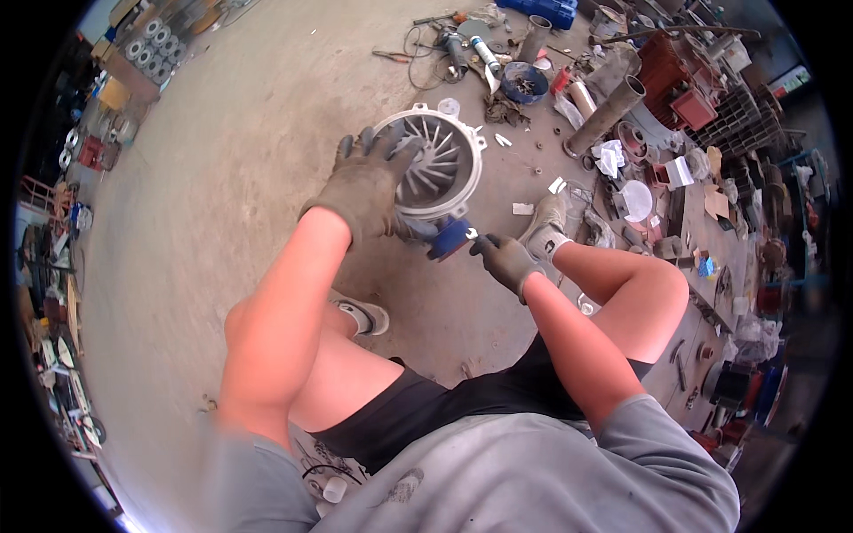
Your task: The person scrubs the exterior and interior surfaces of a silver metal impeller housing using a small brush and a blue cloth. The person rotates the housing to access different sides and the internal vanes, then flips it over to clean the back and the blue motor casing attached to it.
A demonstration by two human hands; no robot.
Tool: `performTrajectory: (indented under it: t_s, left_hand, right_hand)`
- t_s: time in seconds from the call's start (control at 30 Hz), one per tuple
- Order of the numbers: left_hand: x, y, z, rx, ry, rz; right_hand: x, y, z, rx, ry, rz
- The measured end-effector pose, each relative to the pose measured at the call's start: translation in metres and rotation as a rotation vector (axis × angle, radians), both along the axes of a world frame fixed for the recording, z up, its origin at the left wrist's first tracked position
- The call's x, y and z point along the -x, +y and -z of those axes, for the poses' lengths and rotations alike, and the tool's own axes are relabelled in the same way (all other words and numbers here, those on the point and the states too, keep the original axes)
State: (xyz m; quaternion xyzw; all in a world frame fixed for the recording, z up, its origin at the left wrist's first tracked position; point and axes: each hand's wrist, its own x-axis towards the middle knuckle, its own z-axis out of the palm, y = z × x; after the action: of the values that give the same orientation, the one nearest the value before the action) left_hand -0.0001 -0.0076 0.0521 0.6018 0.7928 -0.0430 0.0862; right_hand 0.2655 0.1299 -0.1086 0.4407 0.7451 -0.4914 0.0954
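Observation:
A round, pale metal housing with lugs on its rim and radial vanes inside stands on the floor before me, its mouth facing up. My left hand, in a grey-brown work glove, grips its left side with fingers bent over the rim. Low on the housing's near side sits a blue part. My right hand, gloved alike, is closed on a wrench; the wrench's bright jaw is at the blue part's right edge. Whether the jaw sits on a bolt is too small to tell.
To the far right stand a steel pipe, a blue bowl of small parts and a red machine casing. An angle grinder with its cord lies beyond the housing. My shoes flank the work.

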Motion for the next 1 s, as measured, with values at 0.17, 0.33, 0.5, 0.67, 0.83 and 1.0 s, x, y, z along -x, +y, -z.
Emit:
performTrajectory:
  t_s: [0.17, 0.33, 0.5, 0.67, 0.83, 1.0]
  left_hand:
    - [-0.020, 0.005, 0.043, -0.040, -0.061, -0.119]
    - [-0.019, -0.001, 0.037, 0.012, -0.025, -0.135]
    - [-0.013, 0.004, 0.028, 0.002, 0.032, -0.038]
    - [-0.010, 0.001, 0.056, 0.026, 0.221, -0.096]
    - [-0.002, 0.007, 0.056, -0.114, 0.068, -0.070]
    - [0.003, 0.009, 0.062, -0.122, 0.067, -0.063]
  right_hand:
    - [0.027, 0.025, 0.012, -0.162, -0.102, -0.068]
    - [0.060, 0.073, 0.006, -0.321, -0.198, -0.356]
    - [0.077, 0.157, 0.075, -0.381, -0.061, -0.789]
    - [0.114, 0.128, -0.014, -0.550, 0.261, -1.212]
    - [0.128, 0.127, -0.045, -0.577, -0.011, -1.327]
    - [0.112, 0.151, 0.016, -0.358, 0.071, -1.081]
